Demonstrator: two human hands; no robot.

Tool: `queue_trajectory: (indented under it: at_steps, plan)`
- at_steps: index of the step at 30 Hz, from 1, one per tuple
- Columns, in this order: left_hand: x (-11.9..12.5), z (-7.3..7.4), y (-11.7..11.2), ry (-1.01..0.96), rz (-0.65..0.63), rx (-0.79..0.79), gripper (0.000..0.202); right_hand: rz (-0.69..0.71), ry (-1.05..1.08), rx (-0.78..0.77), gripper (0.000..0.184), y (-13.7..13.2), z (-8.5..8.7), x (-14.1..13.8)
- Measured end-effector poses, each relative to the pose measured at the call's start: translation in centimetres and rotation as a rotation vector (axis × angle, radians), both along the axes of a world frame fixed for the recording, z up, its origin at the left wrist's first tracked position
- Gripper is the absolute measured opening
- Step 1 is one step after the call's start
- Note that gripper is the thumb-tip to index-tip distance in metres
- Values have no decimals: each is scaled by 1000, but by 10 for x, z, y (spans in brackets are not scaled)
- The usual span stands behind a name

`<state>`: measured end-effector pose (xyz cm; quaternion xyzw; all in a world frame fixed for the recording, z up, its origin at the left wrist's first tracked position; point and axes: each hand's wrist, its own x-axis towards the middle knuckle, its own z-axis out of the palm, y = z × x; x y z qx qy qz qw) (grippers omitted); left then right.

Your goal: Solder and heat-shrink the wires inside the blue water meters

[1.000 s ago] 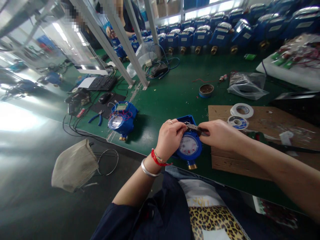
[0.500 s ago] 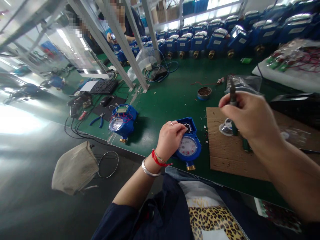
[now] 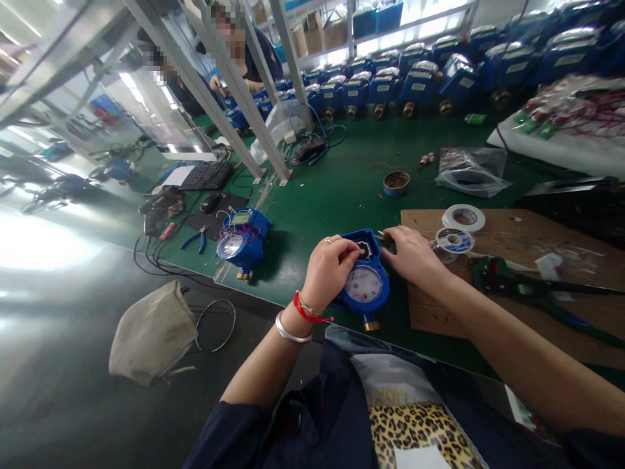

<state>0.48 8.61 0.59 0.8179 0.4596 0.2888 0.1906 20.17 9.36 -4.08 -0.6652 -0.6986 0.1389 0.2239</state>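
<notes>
A blue water meter with a round white dial and a brass end lies in front of me, its upper box open. Over that box, the thumb and fingertips of my left hand are pinched together; whatever small thing they hold is hidden. Just right of the box is my right hand, low at the cardboard's edge. Its fingers are closed around something with small metal tips, mostly covered by the fingers. On the cardboard, behind my right wrist, lies a green-handled tool with dark jaws.
Left of me stands another blue meter with loose wires, beside blue pliers. A solder spool, a white tape roll and a round tin sit beyond my right hand. Blue meters line the back; a metal post rises ahead.
My right hand has come left and down from above the cardboard to the meter's box. The dark upright tool it held no longer shows in it. My left hand stays at the box.
</notes>
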Motion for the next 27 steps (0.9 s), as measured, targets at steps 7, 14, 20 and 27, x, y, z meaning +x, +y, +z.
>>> queue_trajectory:
  at_steps: [7,14,20,27]
  plan:
    - [-3,7,-2,-22,-8,-33,9,51,428,120,64,-35,9,-32]
    - [-38,23,-32,-82,45,-12,44,58,548,34,68,-43,1,-38]
    - [-66,-10,-67,-114,265,-128,49,47,519,42,69,-42,5,-39]
    - [-57,-52,-82,-310,210,-423,83,29,530,55,66,-43,4,-41]
